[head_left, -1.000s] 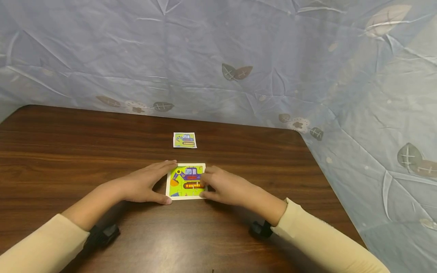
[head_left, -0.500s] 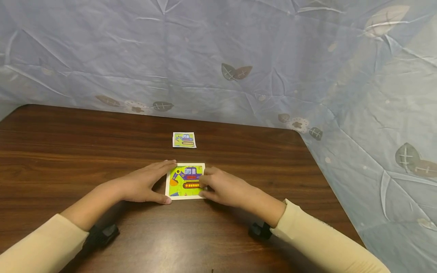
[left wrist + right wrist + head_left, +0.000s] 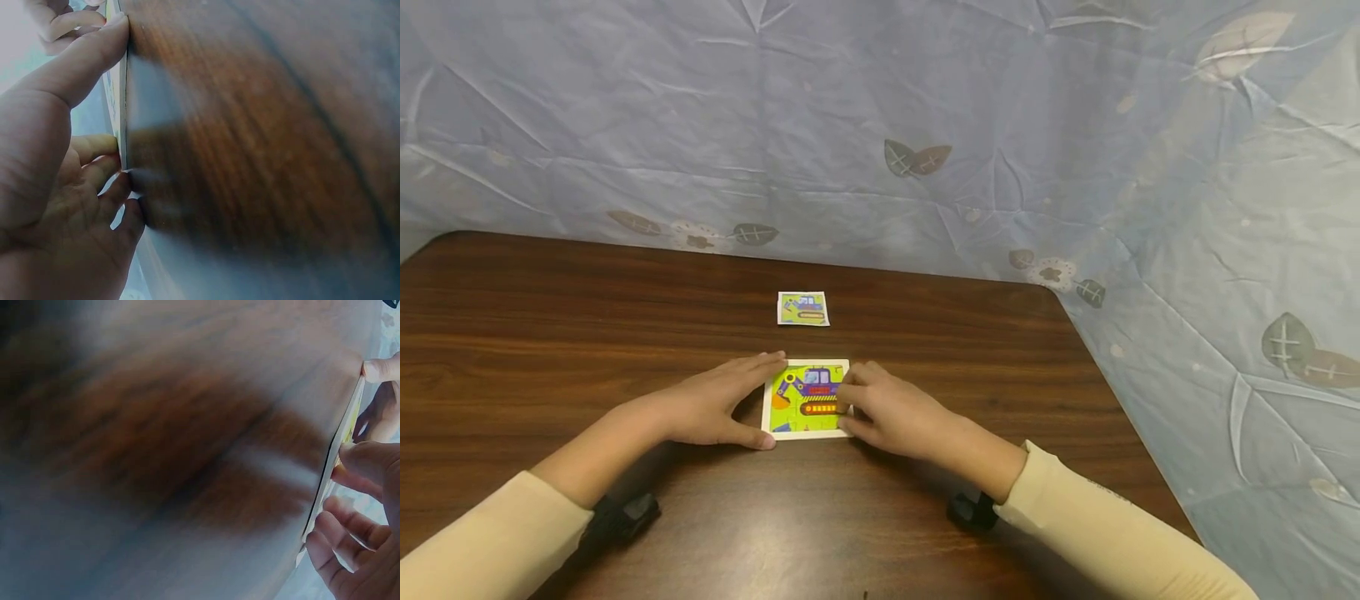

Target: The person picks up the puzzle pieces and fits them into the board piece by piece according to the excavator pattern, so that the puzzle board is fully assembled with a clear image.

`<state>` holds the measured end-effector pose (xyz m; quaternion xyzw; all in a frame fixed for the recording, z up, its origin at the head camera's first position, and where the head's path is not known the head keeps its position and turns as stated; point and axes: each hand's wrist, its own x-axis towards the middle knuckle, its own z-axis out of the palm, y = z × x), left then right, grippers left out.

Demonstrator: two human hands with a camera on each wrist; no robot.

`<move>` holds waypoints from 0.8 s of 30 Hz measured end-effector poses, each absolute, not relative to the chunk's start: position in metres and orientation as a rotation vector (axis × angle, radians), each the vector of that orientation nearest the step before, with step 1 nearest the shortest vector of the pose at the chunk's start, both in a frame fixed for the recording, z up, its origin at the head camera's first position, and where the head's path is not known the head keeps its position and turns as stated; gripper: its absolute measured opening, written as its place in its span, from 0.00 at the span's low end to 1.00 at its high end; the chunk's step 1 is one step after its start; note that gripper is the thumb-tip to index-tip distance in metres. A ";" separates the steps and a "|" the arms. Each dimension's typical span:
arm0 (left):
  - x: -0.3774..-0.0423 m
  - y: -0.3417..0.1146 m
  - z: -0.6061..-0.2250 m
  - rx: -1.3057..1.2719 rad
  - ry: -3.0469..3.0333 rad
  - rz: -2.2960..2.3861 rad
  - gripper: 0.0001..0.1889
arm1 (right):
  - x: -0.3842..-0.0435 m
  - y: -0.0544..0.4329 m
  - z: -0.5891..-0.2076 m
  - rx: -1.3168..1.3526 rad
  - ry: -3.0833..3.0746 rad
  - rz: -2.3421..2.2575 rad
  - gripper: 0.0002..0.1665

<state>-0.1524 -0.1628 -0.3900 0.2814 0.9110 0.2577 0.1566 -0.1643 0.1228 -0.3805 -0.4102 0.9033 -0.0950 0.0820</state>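
A framed jigsaw puzzle [image 3: 805, 398] with a purple excavator on green lies flat on the table in the head view. My left hand [image 3: 707, 404] spans its left side, fingers fairly straight at the far corner and thumb at the near corner. From the right, my right hand [image 3: 898, 410] holds the puzzle's edge with bent fingers. Its thumb is near the lower right corner, and a bent finger touches the picture's right part, covering some of it. In both wrist views, the left hand [image 3: 69, 162] and right hand [image 3: 369, 512] meet the puzzle's thin white edge.
A small picture card [image 3: 803, 308] with the same excavator lies behind the puzzle. The dark wooden table [image 3: 587, 333] ends at a leaf-patterned cloth [image 3: 850, 125] at the back and right. Black straps [image 3: 973, 510] circle both wrists.
My right fingers shift slightly over the puzzle's right side. A pale gap near the excavator's track, visible a second ago, no longer shows. The left hand keeps its place.
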 end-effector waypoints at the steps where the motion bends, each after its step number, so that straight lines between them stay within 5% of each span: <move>1: -0.152 -0.163 -0.390 0.808 2.609 0.737 0.58 | -0.164 0.123 -0.380 -1.235 2.705 -0.281 0.08; 5: -0.152 -0.163 -0.390 0.817 2.617 0.732 0.58 | -0.168 0.127 -0.381 -1.251 2.719 -0.247 0.18; 12: -0.152 -0.160 -0.388 0.809 2.633 0.698 0.55 | -0.178 0.134 -0.381 -1.122 2.679 -0.245 0.57; 24: -0.155 -0.157 -0.386 0.802 2.677 0.659 0.59 | -0.186 0.138 -0.384 -1.041 2.663 -0.296 0.59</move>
